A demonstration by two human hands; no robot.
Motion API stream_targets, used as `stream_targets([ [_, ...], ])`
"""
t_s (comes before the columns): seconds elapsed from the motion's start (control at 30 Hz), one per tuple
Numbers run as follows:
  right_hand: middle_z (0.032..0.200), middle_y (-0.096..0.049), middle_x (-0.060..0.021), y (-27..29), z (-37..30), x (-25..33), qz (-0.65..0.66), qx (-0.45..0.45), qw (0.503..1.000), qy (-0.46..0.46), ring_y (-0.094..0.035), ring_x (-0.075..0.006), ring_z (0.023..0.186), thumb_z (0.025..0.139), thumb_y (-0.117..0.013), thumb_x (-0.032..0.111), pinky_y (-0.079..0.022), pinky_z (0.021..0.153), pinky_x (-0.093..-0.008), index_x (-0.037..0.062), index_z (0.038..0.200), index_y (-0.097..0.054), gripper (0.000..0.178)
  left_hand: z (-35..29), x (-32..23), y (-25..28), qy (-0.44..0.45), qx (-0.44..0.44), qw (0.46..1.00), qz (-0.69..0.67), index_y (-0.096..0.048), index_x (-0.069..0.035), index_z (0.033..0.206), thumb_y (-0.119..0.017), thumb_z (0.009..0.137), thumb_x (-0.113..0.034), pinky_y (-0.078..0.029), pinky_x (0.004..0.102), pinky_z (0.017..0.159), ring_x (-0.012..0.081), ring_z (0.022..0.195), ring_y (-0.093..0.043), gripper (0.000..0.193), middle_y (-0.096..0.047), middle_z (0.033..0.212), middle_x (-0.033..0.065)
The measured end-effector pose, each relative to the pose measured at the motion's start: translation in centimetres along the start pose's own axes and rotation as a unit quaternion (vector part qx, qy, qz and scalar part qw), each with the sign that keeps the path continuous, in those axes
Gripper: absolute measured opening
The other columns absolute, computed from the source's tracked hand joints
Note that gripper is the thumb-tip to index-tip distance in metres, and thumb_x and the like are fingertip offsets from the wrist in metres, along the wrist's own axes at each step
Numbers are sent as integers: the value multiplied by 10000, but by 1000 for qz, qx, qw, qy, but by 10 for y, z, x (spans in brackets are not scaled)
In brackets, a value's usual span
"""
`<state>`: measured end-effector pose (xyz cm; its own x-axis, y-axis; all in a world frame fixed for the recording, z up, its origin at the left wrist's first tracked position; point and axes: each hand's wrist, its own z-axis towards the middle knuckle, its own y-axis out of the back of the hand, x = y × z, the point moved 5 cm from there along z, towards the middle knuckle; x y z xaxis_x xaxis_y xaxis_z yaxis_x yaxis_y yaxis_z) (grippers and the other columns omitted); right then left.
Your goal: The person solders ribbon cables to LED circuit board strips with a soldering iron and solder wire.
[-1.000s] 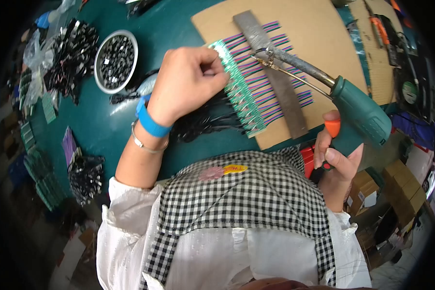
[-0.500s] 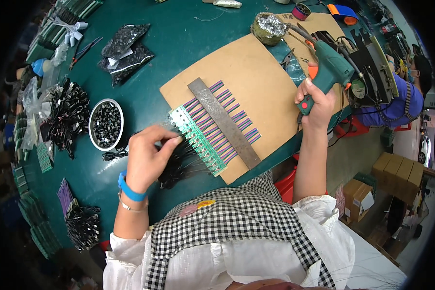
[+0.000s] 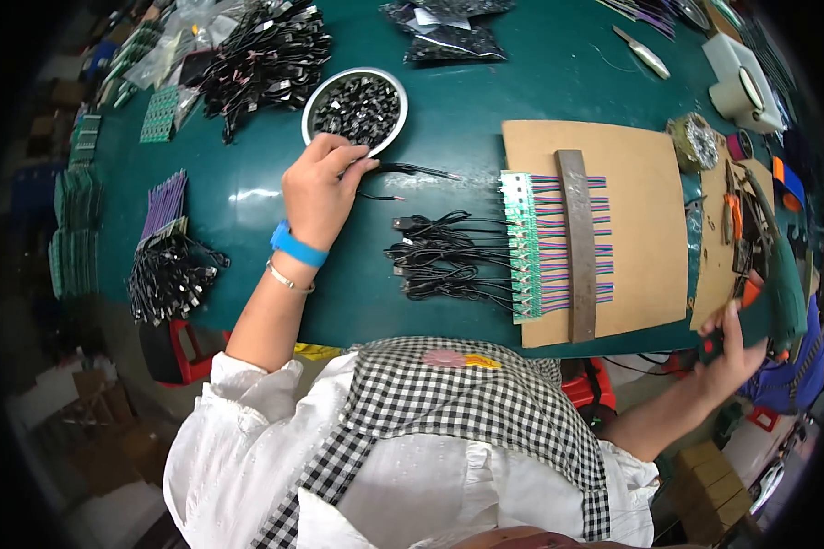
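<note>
Head view shows our black cable (image 3: 415, 169) over the tabletop (image 3: 467, 101), reaching right from our left hand (image 3: 319, 188), with a metal bowl (image 3: 403, 102) just beyond it. Coiled cables (image 3: 441, 252) lie beside the green circuit board (image 3: 522, 247), whose coloured wires (image 3: 598, 182) run under a metal bar (image 3: 578, 247) on cardboard (image 3: 650, 229); the bar hides part of them from us. Our left thumb and fingertips are pinched together on the cable; our right hand (image 3: 732, 354) is wrapped around the handle of the green soldering gun (image 3: 786, 293). The cable's long axis runs sideways, its bared end pointing toward the board; the board's axis runs away from us, as does the gun's barrel.
</note>
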<state>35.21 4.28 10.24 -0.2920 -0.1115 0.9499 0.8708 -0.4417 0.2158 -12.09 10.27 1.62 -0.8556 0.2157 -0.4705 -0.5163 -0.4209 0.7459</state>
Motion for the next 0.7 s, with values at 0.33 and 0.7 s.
stream_targets([
  [0.33, 835, -575, -143, -22, -17, 66, -63, 129, 988, 64, -469, -102, 500, 756, -624, 102, -375, 489, -199, -172, 1267, -398, 622, 23, -2, -10, -72, -33, 995, -60, -717, -30, 879, -790, 701, -33, -482, 255, 559, 159, 672, -611, 193, -639, 837, 71],
  [0.7, 741, -577, -151, -85, -36, 20, 119, 190, 972, -76, -489, -137, 454, 738, -704, 123, -395, 400, -227, -166, 1264, -375, 684, 21, -54, -55, -182, 157, 968, -69, -654, -66, 806, -757, 694, -84, -454, 365, 777, 242, 892, -545, 153, -629, 845, 30],
])
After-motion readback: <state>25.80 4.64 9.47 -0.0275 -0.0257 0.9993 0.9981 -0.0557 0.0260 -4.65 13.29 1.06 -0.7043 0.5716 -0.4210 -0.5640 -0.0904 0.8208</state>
